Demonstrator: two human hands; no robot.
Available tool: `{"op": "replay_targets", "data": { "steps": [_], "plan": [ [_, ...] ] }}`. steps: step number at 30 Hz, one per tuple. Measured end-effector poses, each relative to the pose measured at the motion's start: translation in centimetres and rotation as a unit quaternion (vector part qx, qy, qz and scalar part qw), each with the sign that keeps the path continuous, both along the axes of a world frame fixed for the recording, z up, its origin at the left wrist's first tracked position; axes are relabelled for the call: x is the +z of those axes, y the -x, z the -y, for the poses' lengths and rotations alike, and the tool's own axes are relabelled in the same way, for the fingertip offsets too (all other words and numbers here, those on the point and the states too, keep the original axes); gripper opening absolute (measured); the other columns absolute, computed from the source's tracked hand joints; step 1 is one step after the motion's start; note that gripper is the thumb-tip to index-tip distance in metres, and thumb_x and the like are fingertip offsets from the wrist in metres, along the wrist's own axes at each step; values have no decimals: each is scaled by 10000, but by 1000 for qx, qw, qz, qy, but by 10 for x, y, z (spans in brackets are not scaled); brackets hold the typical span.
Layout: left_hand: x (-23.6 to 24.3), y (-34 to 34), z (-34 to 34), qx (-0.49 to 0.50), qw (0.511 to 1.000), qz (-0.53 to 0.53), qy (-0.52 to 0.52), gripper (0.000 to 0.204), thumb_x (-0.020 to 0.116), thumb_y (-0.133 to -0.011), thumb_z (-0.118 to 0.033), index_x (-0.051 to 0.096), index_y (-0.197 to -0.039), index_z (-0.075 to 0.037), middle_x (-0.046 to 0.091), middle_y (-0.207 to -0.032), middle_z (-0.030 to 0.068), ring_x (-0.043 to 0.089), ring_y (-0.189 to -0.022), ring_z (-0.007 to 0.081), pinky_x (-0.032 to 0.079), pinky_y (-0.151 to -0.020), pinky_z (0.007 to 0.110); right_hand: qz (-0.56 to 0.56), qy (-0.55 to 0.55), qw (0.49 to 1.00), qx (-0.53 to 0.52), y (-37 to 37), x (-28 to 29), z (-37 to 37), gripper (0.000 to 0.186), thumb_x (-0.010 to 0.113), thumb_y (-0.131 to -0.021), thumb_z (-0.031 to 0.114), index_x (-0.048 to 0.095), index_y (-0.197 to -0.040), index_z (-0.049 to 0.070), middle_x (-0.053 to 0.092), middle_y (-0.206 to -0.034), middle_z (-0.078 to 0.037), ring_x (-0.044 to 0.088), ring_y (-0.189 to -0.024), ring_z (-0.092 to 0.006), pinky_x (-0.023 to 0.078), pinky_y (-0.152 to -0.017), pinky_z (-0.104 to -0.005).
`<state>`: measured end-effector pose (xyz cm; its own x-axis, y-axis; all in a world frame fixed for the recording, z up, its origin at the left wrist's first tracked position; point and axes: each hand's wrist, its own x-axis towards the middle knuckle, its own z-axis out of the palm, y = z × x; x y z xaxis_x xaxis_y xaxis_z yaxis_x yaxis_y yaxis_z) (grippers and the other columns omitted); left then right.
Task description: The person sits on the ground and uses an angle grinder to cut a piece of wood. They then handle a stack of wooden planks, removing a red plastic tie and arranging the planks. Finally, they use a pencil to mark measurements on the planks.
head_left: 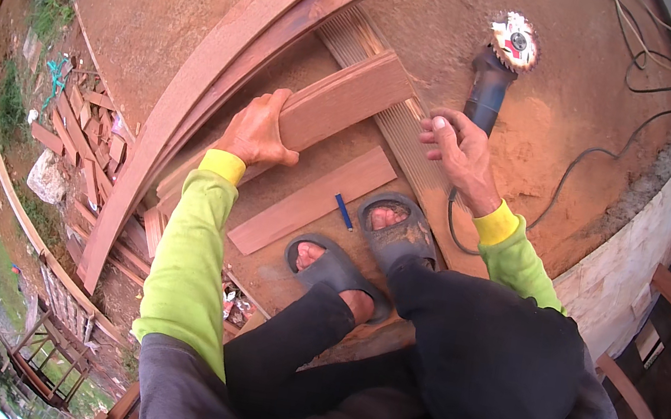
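My left hand (257, 130) grips the near end of a short reddish wooden board (344, 97), holding it tilted above the surface. My right hand (461, 149) hovers with fingers spread just below the grey handle of an angle grinder (498, 69) fitted with a toothed saw disc; the hand is close to the handle but not closed on it. A second flat board (312, 199) lies below the held one, beside a blue pen (343, 211). My feet in grey slippers (364, 249) rest on the dusty surface.
Long curved planks (227, 61) run diagonally across the sawdust-covered platform (578, 116). A black power cord (617, 149) trails right of the grinder. Wood offcuts (80, 134) lie piled on the ground at left. A white block wall edge (635, 257) borders the right.
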<state>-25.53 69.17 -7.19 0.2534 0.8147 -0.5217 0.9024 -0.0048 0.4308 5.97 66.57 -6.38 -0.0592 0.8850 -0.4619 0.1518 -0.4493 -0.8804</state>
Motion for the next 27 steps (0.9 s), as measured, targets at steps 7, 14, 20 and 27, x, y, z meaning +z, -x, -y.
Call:
{"op": "replay_targets", "data": {
  "steps": [7, 14, 20, 27],
  "plan": [
    [-25, 2, -35, 40, 998, 42, 39, 880, 805, -472, -221, 510, -1271, 1, 644, -1116, 251, 631, -1051, 378, 490, -960, 393, 29, -8, 999, 34, -2, -4, 0, 355, 543, -969, 232, 582, -1150, -71, 663, -941, -115, 669, -827, -158, 540, -652, -272],
    [-23, -1, -34, 27, 996, -11, -84, 898, 824, -608, -213, 410, -1375, 4, 587, -1213, 272, 562, -1164, 393, 435, -1031, 414, 12, -7, 1000, 21, -5, -12, 10, 332, 543, -967, 215, 586, -1142, -63, 661, -930, -115, 673, -833, -155, 540, -632, -272],
    [-31, 3, 1, 95, 975, -22, -198, 794, 825, -708, -291, 454, -1345, 4, 577, -1233, 246, 541, -1171, 395, 433, -1009, 433, 13, -9, 1000, 6, -13, -15, 14, 304, 537, -967, 193, 588, -1131, -59, 657, -909, -107, 668, -826, -151, 536, -631, -264],
    [-35, 1, 4, 46, 969, -70, -232, 740, 814, -715, -307, 489, -1301, 8, 606, -1143, 231, 599, -1064, 394, 497, -900, 441, 26, -9, 1000, -13, -29, -20, 19, 296, 537, -973, 192, 590, -1125, -56, 662, -915, -98, 660, -816, -137, 521, -627, -245]
  ]
}}
